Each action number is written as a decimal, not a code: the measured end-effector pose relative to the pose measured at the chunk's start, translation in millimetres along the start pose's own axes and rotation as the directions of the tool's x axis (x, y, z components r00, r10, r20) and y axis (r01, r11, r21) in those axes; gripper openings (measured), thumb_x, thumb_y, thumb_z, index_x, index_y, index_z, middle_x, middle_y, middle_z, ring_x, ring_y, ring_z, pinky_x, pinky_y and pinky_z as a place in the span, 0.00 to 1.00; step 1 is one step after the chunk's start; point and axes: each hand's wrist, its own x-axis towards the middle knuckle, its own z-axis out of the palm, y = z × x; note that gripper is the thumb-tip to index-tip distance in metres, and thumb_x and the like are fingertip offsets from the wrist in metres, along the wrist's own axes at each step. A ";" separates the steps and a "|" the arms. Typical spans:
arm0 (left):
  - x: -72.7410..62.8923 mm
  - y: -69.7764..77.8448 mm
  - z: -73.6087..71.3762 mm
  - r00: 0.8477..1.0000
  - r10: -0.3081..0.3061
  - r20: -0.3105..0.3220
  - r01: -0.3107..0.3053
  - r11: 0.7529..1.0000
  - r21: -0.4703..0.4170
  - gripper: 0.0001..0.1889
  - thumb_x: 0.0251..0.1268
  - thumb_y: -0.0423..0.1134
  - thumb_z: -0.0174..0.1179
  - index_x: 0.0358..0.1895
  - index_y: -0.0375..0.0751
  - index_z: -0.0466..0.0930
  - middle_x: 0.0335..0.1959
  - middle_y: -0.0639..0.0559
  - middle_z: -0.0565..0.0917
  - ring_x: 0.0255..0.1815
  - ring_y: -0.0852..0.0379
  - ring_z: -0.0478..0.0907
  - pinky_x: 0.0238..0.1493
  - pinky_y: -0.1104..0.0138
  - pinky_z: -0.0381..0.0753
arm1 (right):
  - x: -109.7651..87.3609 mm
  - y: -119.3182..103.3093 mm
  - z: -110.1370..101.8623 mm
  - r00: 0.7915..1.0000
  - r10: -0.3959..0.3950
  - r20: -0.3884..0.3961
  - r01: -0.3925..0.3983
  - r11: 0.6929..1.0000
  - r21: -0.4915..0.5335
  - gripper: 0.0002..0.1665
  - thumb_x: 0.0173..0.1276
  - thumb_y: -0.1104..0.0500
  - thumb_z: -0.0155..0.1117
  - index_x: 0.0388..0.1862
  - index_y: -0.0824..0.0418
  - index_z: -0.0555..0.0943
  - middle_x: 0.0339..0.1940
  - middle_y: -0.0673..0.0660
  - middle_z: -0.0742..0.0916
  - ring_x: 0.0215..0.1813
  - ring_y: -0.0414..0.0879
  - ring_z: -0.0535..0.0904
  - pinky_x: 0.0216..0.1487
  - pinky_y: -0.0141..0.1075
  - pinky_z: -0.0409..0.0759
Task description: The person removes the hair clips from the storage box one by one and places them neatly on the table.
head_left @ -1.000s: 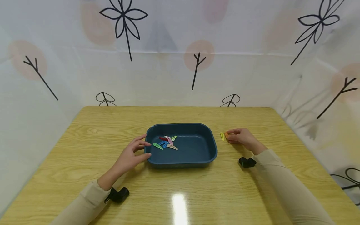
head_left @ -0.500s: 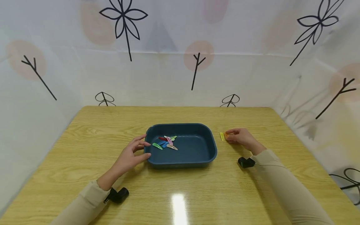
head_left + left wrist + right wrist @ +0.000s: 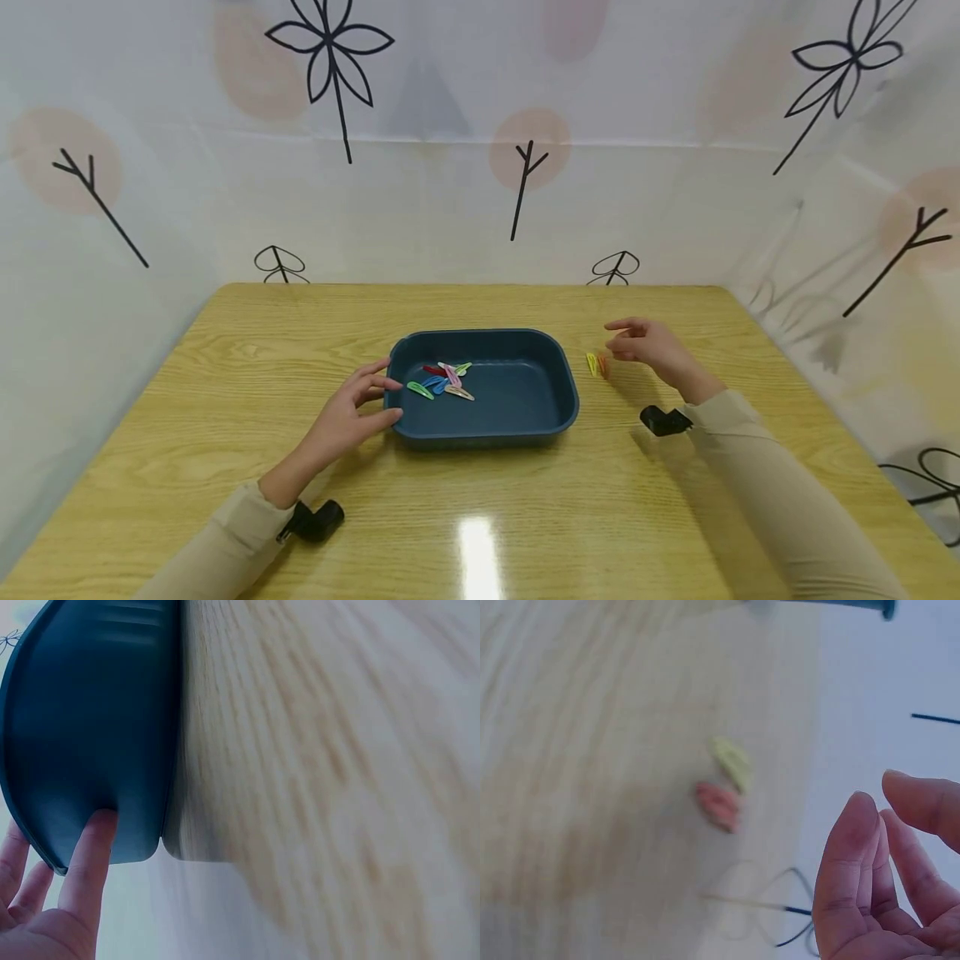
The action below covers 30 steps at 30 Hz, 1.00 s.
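In the head view, my left hand (image 3: 345, 421) rests at the left end of a dark blue tray (image 3: 525, 433), its spread fingers lying at the rim. The left wrist view shows one finger (image 3: 90, 862) touching the outer side wall of the tray (image 3: 82, 720). To the tray's right, a yellow hair clip (image 3: 592, 364) and an orange hair clip (image 3: 603, 366) lie side by side on the table. Raised just behind and right of them is my right hand (image 3: 648, 346), loosely bent and holding nothing. Both clips appear blurred in the right wrist view, apart from the fingers (image 3: 847, 862).
Several hair clips lie in the tray's left half, among them a green clip (image 3: 420, 390), a pink clip (image 3: 451, 375) and a beige clip (image 3: 460, 392). The wooden table (image 3: 480, 500) ends at a patterned white cloth (image 3: 435, 208) behind.
My right hand has let go of the orange hair clip and lifted up and slightly away from it. The clip lies beside the yellow one. My left hand and the tray have stayed put.
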 end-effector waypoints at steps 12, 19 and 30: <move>-0.1 -1.1 -0.6 1.000 0.001 -0.001 -0.001 1.000 -0.008 0.17 0.58 0.35 0.65 0.50 0.32 0.76 0.69 0.46 0.59 0.58 0.38 0.69 0.55 0.48 0.71 | -1.8 -33.4 1.0 0.995 -0.094 0.017 0.094 0.995 -0.017 0.28 0.67 0.63 0.59 0.62 0.73 0.66 0.42 0.65 0.77 0.38 0.40 0.79 0.46 0.35 0.79; 0.3 -2.5 -0.3 1.000 0.006 -0.001 -0.006 1.000 0.000 0.17 0.58 0.35 0.65 0.50 0.32 0.76 0.69 0.46 0.59 0.58 0.38 0.69 0.55 0.48 0.71 | -1.3 -49.2 7.5 0.993 -0.111 0.044 0.112 0.993 -0.022 0.26 0.66 0.63 0.61 0.61 0.70 0.68 0.42 0.64 0.77 0.39 0.44 0.79 0.45 0.34 0.79; 0.1 -1.4 0.0 1.000 0.012 0.002 -0.012 1.000 0.001 0.18 0.58 0.35 0.65 0.50 0.33 0.76 0.69 0.45 0.60 0.58 0.38 0.69 0.54 0.48 0.72 | 2.1 -72.0 22.2 0.987 -0.138 0.075 0.141 0.989 -0.035 0.23 0.66 0.64 0.60 0.59 0.69 0.71 0.40 0.64 0.78 0.39 0.47 0.80 0.45 0.36 0.79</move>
